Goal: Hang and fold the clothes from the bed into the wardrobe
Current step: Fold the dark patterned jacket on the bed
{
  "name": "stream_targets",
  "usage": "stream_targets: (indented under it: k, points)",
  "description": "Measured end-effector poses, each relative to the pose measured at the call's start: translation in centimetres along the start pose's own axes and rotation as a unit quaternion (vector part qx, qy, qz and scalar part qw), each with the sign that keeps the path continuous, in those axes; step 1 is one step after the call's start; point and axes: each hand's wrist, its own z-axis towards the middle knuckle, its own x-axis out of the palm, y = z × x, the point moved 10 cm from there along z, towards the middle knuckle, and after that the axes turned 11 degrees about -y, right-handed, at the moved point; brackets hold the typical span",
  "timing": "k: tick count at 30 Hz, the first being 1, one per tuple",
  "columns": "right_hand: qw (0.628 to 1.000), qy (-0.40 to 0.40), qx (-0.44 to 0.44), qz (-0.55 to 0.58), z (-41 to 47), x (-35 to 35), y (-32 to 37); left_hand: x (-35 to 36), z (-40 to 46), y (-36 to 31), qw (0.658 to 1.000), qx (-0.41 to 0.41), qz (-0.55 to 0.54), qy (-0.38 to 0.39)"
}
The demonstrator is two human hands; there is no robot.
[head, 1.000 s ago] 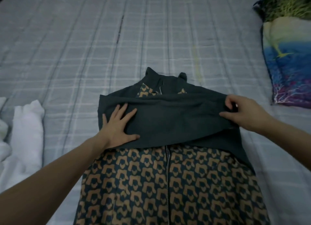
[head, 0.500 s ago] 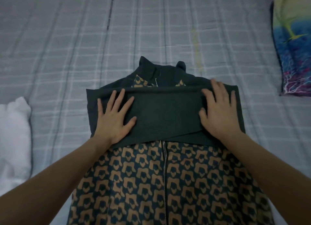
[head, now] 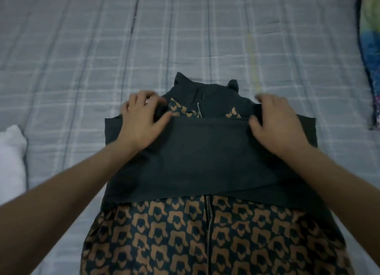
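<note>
- Head view, looking down at the bed (head: 102, 48) – grey checked sheet, lighter lines crossing it everywhere.
- The jacket (head: 205, 155) lies flat on the sheet right in front of me, collar pointing away, zip (head: 208, 223) running down the middle of the front.
- Lower half of it is that dark fabric with the tan-brown print. The upper half is covered by the plain dark sleeves, folded across the chest in a wide band, one overlapping the other.
- A bit of the print peeks out at the neck opening, just above the top edge of the sleeve band, with the top of the zip between the two patches.
- My left hand (head: 141, 120) is on the left shoulder of the jacket. Fingers are curled over the far edge of the fabric near the collar and the thumb lies on top, so it's gripping the cloth there (a bit blurry, but the curl is clear enough).
- My right hand (head: 277, 122) sits on the right shoulder – same deal, fingers bent over the top edge, thumb pressing on the sleeve band, holding the fabric.
- Both forearms come in from the bottom corners and lie over the jacket's sides.
- Off to the left there's a white cloth (head: 11, 157) on the sheet, apart from the jacket.
- Far right edge: a colourful pillow (head: 370, 48), green, blue and some purple, only partly in frame.
</note>
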Motion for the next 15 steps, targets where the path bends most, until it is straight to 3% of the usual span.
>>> stream_targets:
  k: [3,5,7,9,12,14,15]
  points:
    - [0.974,0.137,0.123,0.129,5.4,4.7,0.8,3.7,4.4,0.5,0.98,-0.146,-0.08,0.106]
    - [0.944,0.195,0.205,0.167,7.4,6.9,0.7,6.4,5.4,-0.5,0.927,-0.243,-0.204,0.199]
    - [0.935,0.216,0.211,0.187,8.6,7.7,1.3,7.3,6.3,-1.5,0.911,-0.251,-0.22,0.243]
    - [0.95,0.164,0.155,0.216,9.4,6.4,2.3,5.8,7.5,-2.3,0.936,-0.205,-0.223,0.18]
    - [0.968,0.002,-0.033,0.251,7.1,1.3,4.5,0.7,6.7,-4.7,0.982,0.004,-0.187,-0.006]
    - [0.959,-0.074,-0.211,0.176,3.1,-1.3,6.4,-1.1,2.9,-6.2,0.98,0.147,-0.126,-0.047]
    - [0.947,-0.07,-0.286,0.133,0.9,-1.2,6.9,-1.2,0.9,-6.6,0.974,0.202,-0.093,-0.036]
